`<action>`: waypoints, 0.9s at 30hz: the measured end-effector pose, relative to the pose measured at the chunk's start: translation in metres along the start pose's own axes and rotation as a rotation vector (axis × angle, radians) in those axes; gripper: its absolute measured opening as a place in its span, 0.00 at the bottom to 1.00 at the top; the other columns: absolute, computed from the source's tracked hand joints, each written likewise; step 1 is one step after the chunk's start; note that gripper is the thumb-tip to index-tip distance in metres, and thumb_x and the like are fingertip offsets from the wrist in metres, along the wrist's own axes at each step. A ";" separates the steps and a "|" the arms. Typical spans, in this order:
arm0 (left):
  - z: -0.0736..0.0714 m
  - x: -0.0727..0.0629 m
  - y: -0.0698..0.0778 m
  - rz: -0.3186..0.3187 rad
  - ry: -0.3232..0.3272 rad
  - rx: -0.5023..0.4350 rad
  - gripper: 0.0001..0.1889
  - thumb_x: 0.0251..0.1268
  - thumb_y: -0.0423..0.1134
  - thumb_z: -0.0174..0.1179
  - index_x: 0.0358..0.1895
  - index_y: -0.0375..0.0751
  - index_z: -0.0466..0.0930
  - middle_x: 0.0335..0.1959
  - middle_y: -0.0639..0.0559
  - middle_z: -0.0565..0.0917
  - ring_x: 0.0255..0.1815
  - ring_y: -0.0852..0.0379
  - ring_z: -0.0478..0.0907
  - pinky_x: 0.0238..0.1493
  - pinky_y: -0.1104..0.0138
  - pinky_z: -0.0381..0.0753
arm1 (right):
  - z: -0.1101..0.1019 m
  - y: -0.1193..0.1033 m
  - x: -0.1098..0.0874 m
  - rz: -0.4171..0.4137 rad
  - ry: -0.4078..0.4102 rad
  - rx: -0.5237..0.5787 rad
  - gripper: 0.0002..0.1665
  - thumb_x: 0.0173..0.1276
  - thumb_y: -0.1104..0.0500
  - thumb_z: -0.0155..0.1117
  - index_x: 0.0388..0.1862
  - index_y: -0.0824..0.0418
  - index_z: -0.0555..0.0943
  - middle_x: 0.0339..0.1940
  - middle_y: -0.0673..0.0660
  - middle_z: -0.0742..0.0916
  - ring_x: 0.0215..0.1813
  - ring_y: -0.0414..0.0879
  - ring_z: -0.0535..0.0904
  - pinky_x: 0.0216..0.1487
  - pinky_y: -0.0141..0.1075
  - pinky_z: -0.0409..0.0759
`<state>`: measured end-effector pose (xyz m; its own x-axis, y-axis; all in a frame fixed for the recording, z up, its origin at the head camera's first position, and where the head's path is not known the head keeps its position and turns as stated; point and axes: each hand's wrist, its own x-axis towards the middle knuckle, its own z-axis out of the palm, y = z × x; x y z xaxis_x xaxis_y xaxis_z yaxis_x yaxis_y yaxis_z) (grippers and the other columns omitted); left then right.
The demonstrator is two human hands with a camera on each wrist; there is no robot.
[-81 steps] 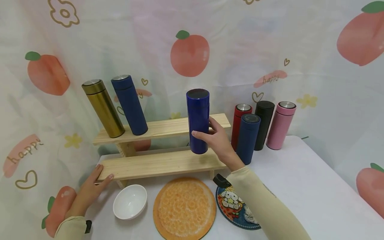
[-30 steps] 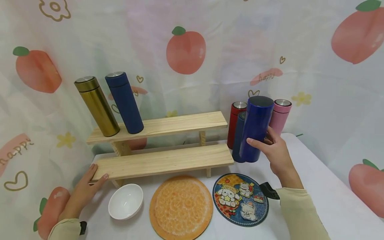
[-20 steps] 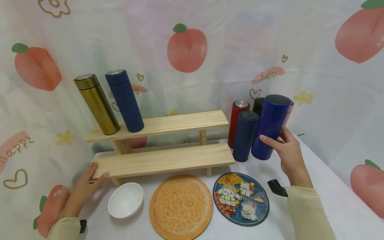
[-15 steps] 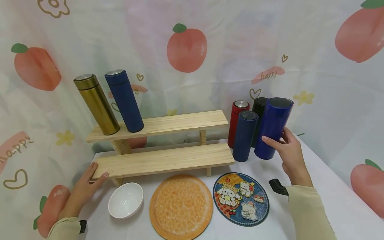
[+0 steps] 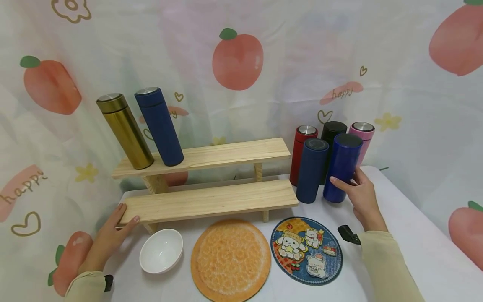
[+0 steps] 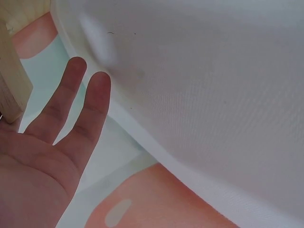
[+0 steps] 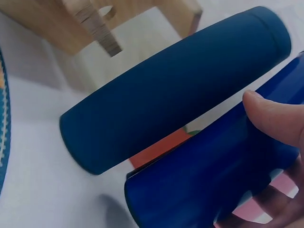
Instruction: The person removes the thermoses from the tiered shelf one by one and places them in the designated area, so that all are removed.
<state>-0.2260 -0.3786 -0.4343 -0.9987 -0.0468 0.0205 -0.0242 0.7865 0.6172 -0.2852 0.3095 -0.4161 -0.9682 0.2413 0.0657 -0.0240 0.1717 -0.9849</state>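
Observation:
My right hand [image 5: 364, 199] grips the glossy blue thermos flask [image 5: 342, 167], thumb on its near side and fingers curled round the far side. The flask looks upright on the table, in front of the black flask [image 5: 327, 161] and pink flask [image 5: 363, 134]. In the right wrist view, a matte dark-blue flask [image 7: 175, 90] is beside it, a narrow gap between. My left hand [image 5: 107, 239] rests at the left end of the lower wooden shelf [image 5: 211, 201], thumb at its front corner. Two straight fingers [image 6: 97, 102] show in the left wrist view.
A gold flask [image 5: 126, 132] and a blue steel-topped flask [image 5: 160, 128] stand on the upper shelf [image 5: 226, 155]. A red flask [image 5: 300, 155] is right of the stand. In front are a white bowl [image 5: 161, 251], a round orange mat [image 5: 231, 260] and a cartoon mat [image 5: 307, 251].
My right hand has carried the glossy blue flask from above the shelves rightward, then lowered it to the table among the other flasks. The left hand has stayed at the shelf end.

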 end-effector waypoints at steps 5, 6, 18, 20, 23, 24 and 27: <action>0.002 0.000 -0.004 -0.026 -0.015 0.000 0.52 0.82 0.60 0.57 0.85 0.28 0.38 0.86 0.26 0.39 0.84 0.22 0.38 0.78 0.29 0.45 | 0.003 0.009 0.007 -0.005 -0.001 -0.013 0.60 0.78 0.47 0.71 0.91 0.55 0.42 0.90 0.64 0.50 0.88 0.67 0.42 0.82 0.65 0.47; 0.002 0.000 -0.004 -0.029 -0.016 0.000 0.52 0.82 0.60 0.57 0.86 0.28 0.38 0.86 0.26 0.38 0.84 0.22 0.38 0.78 0.29 0.45 | 0.004 0.010 0.008 -0.007 0.002 -0.015 0.60 0.78 0.48 0.71 0.91 0.55 0.42 0.90 0.64 0.51 0.88 0.67 0.43 0.82 0.64 0.48; -0.002 0.002 0.002 -0.099 -0.058 0.007 0.55 0.81 0.66 0.54 0.86 0.34 0.32 0.86 0.29 0.33 0.84 0.22 0.34 0.77 0.28 0.42 | 0.015 0.025 0.014 -0.035 0.073 -0.023 0.56 0.78 0.48 0.70 0.91 0.57 0.48 0.88 0.64 0.59 0.87 0.63 0.52 0.83 0.60 0.54; -0.002 0.003 0.000 -0.097 -0.057 0.005 0.55 0.81 0.66 0.54 0.86 0.34 0.32 0.86 0.29 0.33 0.84 0.22 0.34 0.77 0.28 0.43 | 0.016 0.027 0.015 -0.046 0.082 -0.012 0.55 0.79 0.50 0.70 0.91 0.56 0.48 0.89 0.63 0.59 0.87 0.62 0.52 0.83 0.60 0.54; -0.001 0.003 -0.002 -0.090 -0.052 0.000 0.55 0.81 0.66 0.55 0.86 0.34 0.32 0.86 0.29 0.33 0.84 0.22 0.35 0.77 0.27 0.43 | 0.018 0.030 0.016 -0.061 0.084 0.016 0.53 0.80 0.53 0.69 0.91 0.56 0.48 0.89 0.63 0.58 0.87 0.62 0.51 0.83 0.59 0.54; -0.001 0.003 -0.003 -0.088 -0.051 -0.003 0.55 0.81 0.66 0.55 0.86 0.34 0.32 0.86 0.29 0.34 0.84 0.22 0.35 0.77 0.27 0.43 | 0.018 0.031 0.017 -0.066 0.084 0.023 0.53 0.80 0.55 0.68 0.91 0.56 0.48 0.89 0.63 0.58 0.87 0.62 0.51 0.83 0.58 0.54; 0.000 0.003 -0.004 -0.089 -0.050 -0.007 0.55 0.80 0.66 0.55 0.87 0.34 0.32 0.86 0.29 0.33 0.84 0.22 0.34 0.77 0.27 0.42 | 0.019 0.034 0.016 -0.071 0.085 0.039 0.52 0.80 0.55 0.67 0.91 0.55 0.49 0.89 0.63 0.58 0.88 0.62 0.50 0.83 0.58 0.53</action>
<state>-0.2287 -0.3819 -0.4370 -0.9936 -0.0855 -0.0737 -0.1128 0.7761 0.6205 -0.3063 0.3010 -0.4513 -0.9391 0.3105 0.1475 -0.1032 0.1547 -0.9826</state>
